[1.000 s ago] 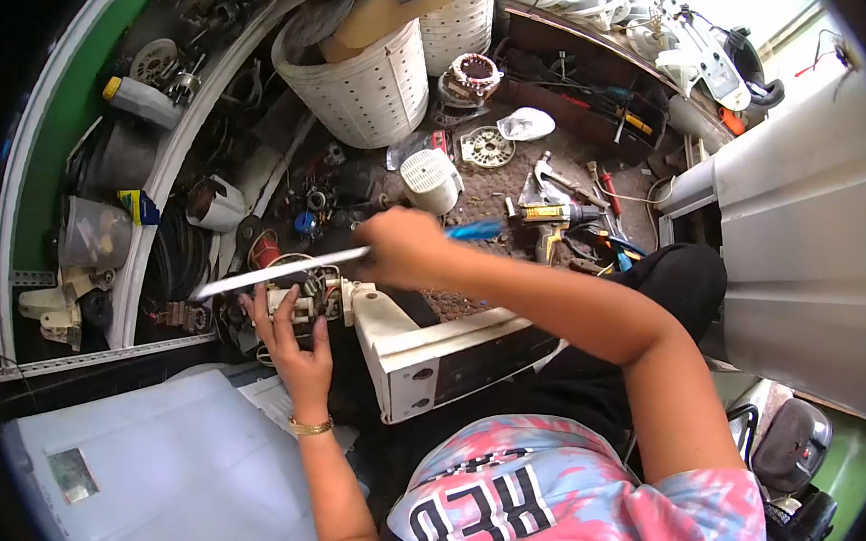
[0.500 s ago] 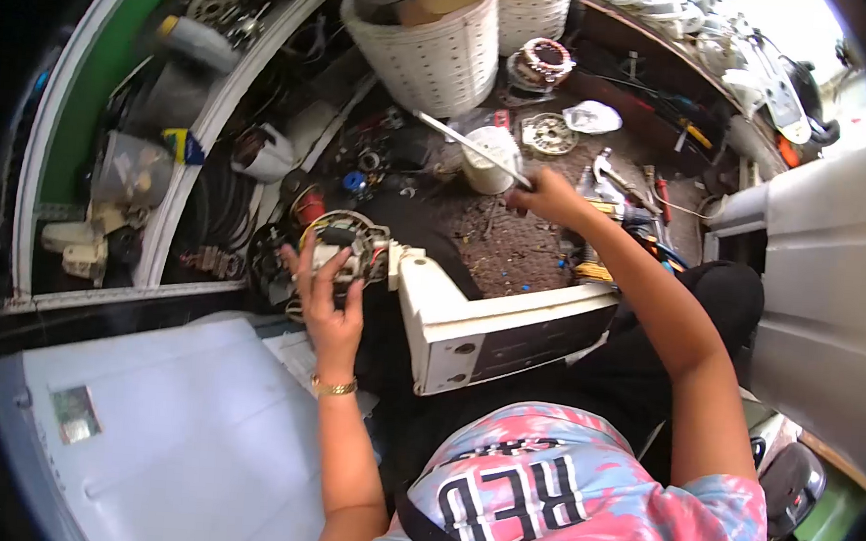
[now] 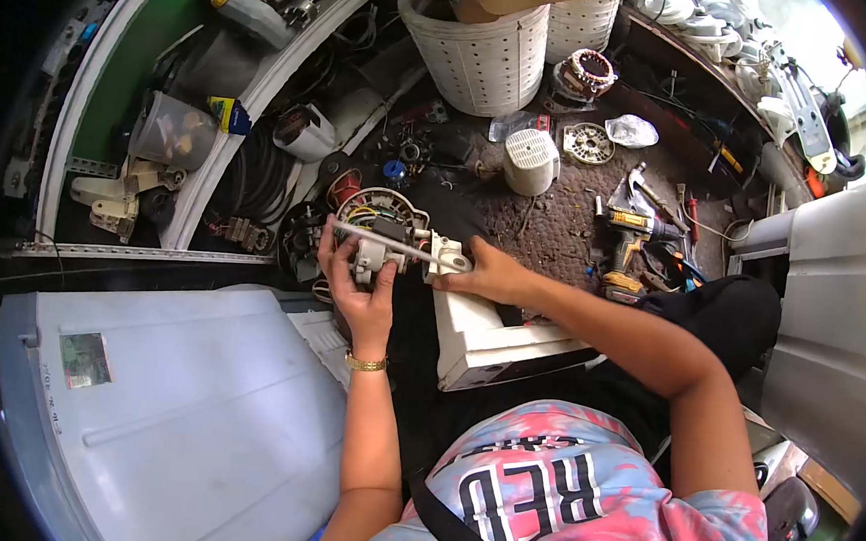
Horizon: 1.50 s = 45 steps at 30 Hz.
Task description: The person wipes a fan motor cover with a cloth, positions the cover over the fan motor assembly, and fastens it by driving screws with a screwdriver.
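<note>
A fan motor (image 3: 367, 257) with bare coloured wires and a round metal frame sits at the end of a white plastic fan stand (image 3: 461, 324). My left hand (image 3: 363, 304) is closed around the motor's near side, thumb and fingers on its grey housing. A slim grey rod (image 3: 395, 243) lies across the motor, its far end by my left fingertips. Its near end is gripped by my right hand (image 3: 492, 272), beside the white neck joint (image 3: 446, 255). My right fingers partly hide that joint.
A yellow-black cordless drill (image 3: 629, 245) and a hammer (image 3: 646, 192) lie to the right. Ahead stand a white vented motor cover (image 3: 531, 161) and a perforated white basket (image 3: 475, 63). A pale blue panel (image 3: 187, 394) fills the lower left.
My right hand has come down and left with the rod, from above the floor to the motor's neck. My left hand has closed in around the motor. The view has shifted slightly.
</note>
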Motion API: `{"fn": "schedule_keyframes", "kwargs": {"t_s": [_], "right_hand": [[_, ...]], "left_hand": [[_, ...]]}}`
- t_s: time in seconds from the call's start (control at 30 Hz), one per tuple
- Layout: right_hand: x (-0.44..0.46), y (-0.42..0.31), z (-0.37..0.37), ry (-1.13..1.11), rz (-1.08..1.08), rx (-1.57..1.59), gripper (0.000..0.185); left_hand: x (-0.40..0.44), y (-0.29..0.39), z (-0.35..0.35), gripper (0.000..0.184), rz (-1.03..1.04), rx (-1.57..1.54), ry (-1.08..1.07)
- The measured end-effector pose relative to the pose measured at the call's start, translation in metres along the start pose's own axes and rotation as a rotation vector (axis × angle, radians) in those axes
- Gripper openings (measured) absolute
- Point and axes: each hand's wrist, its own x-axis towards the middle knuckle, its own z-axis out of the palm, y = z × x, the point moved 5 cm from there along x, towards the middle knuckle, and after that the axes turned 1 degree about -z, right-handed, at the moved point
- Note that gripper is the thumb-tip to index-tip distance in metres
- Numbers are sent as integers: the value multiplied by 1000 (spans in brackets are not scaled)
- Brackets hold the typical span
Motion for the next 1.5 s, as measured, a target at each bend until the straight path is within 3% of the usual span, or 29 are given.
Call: {"fn": "schedule_keyframes", "kwargs": {"t_s": [0.07, 0.17, 0.37, 0.5, 0.63, 0.67, 0.77, 0.8, 0.97, 1.3, 1.4, 1.5], "right_hand": [[-13, 1, 6, 102, -50, 112, 93], [-38, 0, 11, 295, -53, 98, 83], [-85, -13, 10, 619, -178, 191, 83], [-110, -11, 12, 699, -301, 303, 88], [-105, 6, 16, 709, -489, 688, 71], [-115, -5, 11, 713, -526, 740, 53], [-115, -3, 8, 453, -349, 902, 42], [-117, -5, 3, 477, -394, 903, 35], [-127, -8, -4, 523, -517, 1009, 36], [-128, 8, -4, 575, -584, 1072, 35], [-132, 0, -6, 615, -568, 1095, 33], [-138, -5, -8, 628, -529, 1150, 33]], "left_hand": [[-1, 16, -1, 52, 91, 81, 23], [-13, 32, -3, 71, 128, 63, 274], [-70, -8, 39, 69, -544, -852, 79], [-69, 29, 42, 62, -507, -977, -52], [-71, 47, 43, 60, -490, -979, -44], [-69, 57, 42, 60, -504, -983, -38], [-66, 82, 38, 60, -529, -1001, -29], [-68, 85, 37, 58, -528, -1006, -32], [-69, 114, 35, 39, -511, -1018, 61], [-73, 118, 40, 31, -583, -888, 120], [-79, 99, 39, 43, -485, -830, -104], [-82, 94, 38, 43, -400, -1161, -279]]}}
